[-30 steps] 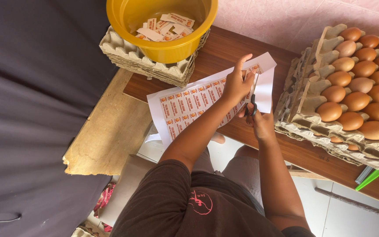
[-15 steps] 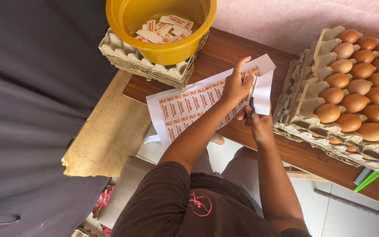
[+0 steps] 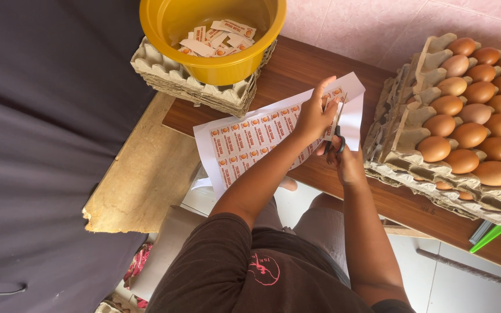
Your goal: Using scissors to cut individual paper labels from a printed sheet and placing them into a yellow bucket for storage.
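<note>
A: Status? Egg trays (image 3: 465, 122) at 3 o'clock, yellow bowl (image 3: 215, 52) at 12 holds cut labels.
B: Label sheet (image 3: 250, 139) centre, mostly uncut. Left hand (image 3: 314, 116) pinches it; right hand (image 3: 349, 162) grips scissors (image 3: 336, 136).

1 yellow bowl (image 3: 215, 64), 1 label sheet (image 3: 250, 139), 1 scissors (image 3: 336, 136), 2 egg-tray stacks (image 3: 401, 133).

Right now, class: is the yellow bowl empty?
No: the yellow bowl holds a pile of small cut paper labels, resting on its bottom.
</note>
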